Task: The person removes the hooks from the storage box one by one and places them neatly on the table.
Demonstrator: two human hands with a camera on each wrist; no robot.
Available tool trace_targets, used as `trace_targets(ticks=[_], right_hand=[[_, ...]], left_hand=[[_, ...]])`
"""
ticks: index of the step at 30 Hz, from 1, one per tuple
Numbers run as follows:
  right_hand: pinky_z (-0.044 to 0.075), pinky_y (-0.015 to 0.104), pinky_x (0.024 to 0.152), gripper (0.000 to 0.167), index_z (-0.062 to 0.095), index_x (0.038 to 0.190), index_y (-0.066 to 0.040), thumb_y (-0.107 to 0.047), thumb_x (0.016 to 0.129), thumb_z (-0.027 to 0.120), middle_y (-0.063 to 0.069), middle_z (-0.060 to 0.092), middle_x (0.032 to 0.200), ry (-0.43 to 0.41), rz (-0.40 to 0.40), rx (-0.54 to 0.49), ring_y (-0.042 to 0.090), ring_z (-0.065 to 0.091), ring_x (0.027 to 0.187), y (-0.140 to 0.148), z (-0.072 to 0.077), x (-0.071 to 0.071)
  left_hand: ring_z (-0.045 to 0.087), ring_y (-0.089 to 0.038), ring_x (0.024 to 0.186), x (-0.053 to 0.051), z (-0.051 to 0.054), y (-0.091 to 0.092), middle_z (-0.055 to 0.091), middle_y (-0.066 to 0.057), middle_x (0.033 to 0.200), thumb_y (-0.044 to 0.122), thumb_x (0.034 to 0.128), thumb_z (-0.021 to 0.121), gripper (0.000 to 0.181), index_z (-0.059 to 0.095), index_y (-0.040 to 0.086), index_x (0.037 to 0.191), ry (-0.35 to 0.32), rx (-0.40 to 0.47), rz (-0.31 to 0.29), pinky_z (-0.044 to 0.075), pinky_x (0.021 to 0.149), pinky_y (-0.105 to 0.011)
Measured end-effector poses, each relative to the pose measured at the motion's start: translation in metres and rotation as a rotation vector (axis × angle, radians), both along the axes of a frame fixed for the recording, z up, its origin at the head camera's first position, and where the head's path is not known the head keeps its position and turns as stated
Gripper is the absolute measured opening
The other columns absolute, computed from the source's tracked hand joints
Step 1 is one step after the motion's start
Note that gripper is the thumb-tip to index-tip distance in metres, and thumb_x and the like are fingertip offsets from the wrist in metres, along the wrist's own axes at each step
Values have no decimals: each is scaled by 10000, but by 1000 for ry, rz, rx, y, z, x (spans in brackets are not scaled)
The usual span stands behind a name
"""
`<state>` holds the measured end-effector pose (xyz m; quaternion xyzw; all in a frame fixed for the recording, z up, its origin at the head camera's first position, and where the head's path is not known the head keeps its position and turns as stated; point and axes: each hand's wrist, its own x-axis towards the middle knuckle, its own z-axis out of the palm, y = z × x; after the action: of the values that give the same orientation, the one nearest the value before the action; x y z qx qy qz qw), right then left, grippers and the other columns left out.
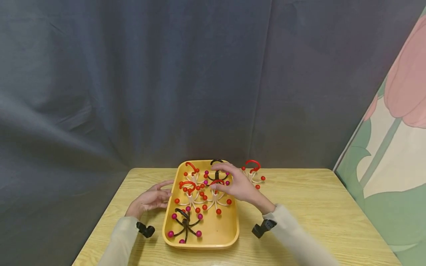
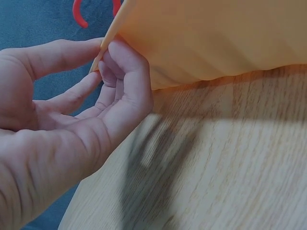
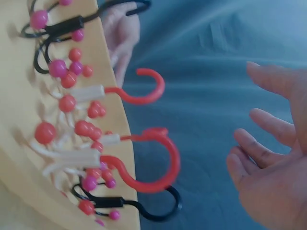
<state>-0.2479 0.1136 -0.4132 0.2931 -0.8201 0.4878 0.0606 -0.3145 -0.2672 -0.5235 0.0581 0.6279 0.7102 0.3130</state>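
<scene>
In the head view a yellow tray (image 1: 217, 236) holds several hooked items with ball-tipped arms. A black one with magenta balls (image 1: 185, 222) lies at the near left, another black one (image 1: 217, 176) at the far right, and white ones with red hooks (image 1: 190, 195) between them. My left hand (image 1: 151, 199) grips the tray's left rim; the left wrist view shows thumb and fingers of this hand (image 2: 96, 96) pinching the edge. Over the tray's right side hovers my right hand (image 1: 241, 186), fingers apart; in the right wrist view this hand (image 3: 268, 153) holds nothing.
Another red-hooked white item (image 1: 253, 173) stands on the wooden table (image 1: 299, 214), just right of the tray's far end. A dark curtain (image 1: 199, 81) hangs behind the table, and a flower-patterned cloth (image 1: 399, 147) is at the right.
</scene>
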Motion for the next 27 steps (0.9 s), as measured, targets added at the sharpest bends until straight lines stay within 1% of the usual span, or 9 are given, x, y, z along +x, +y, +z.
trace_targets(ticks=[2, 4, 8, 12, 16, 18, 21, 23, 27], right_hand=[[449, 606, 1166, 510, 680, 1356, -217, -254, 881, 862, 30, 647, 1444, -28, 21, 6, 293, 572, 1393, -7, -5, 1], [464, 557, 1177, 516, 673, 1367, -186, -257, 890, 854, 31, 655, 1431, -53, 47, 10, 292, 592, 1380, -13, -10, 2], [494, 507, 1157, 533, 662, 1381, -125, -257, 899, 846, 72, 681, 1404, -116, 79, 8, 310, 630, 1344, -24, -17, 5], [510, 500, 1141, 510, 679, 1371, -145, -301, 910, 832, 49, 713, 1372, -185, 97, 20, 297, 654, 1319, -34, -23, 10], [533, 467, 1119, 457, 711, 1329, -147, -313, 919, 824, 41, 744, 1321, -190, 140, 25, 287, 684, 1273, -42, -27, 12], [551, 453, 1096, 439, 721, 1310, -137, -310, 920, 824, 34, 757, 1291, -196, 156, 30, 256, 705, 1231, -46, -28, 13], [566, 431, 1073, 397, 735, 1282, -166, -312, 923, 822, -10, 771, 1255, -226, 165, 53, 166, 721, 1175, -52, -29, 14], [570, 401, 1067, 387, 737, 1276, -161, -311, 928, 817, -2, 772, 1254, -246, 181, 64, 186, 722, 1178, -56, -32, 14], [577, 405, 1057, 385, 746, 1258, -155, -313, 917, 830, 10, 781, 1240, -249, 209, 82, 160, 732, 1156, -65, -38, 16]], left_hand=[[713, -252, 1188, 0, -1, -2, 432, -324, 1602, 48, 1064, 548, 755, 133, 114, 1691, 6, -11, -1, 620, 970, -481], [710, -252, 1191, 0, -1, -3, 458, -306, 1591, 54, 1064, 551, 753, 136, 114, 1689, 9, -21, 4, 621, 970, -476], [708, -252, 1194, 1, -2, -6, 508, -285, 1559, 63, 1063, 558, 756, 133, 104, 1687, 16, -15, 1, 619, 974, -474], [715, -245, 1185, 3, -2, -7, 580, -232, 1507, 44, 1062, 546, 756, 127, 105, 1689, 8, -4, -9, 618, 973, -471], [721, -247, 1177, 4, 0, -8, 626, -188, 1464, 30, 1059, 540, 755, 129, 104, 1688, 6, 0, -6, 622, 963, -469], [722, -248, 1174, 5, 1, -8, 620, -196, 1469, 32, 1061, 539, 753, 127, 100, 1688, 13, 3, -6, 624, 960, -467], [722, -247, 1171, 6, 4, -8, 591, -219, 1501, 46, 1061, 551, 753, 138, 106, 1688, 13, -4, 5, 627, 958, -463], [721, -246, 1171, 6, 4, -7, 587, -216, 1504, 51, 1062, 553, 751, 142, 108, 1688, 14, -9, 6, 627, 958, -461], [720, -246, 1169, 5, 3, -7, 633, -167, 1456, 45, 1063, 545, 740, 147, 107, 1685, 6, -12, 6, 628, 955, -456]])
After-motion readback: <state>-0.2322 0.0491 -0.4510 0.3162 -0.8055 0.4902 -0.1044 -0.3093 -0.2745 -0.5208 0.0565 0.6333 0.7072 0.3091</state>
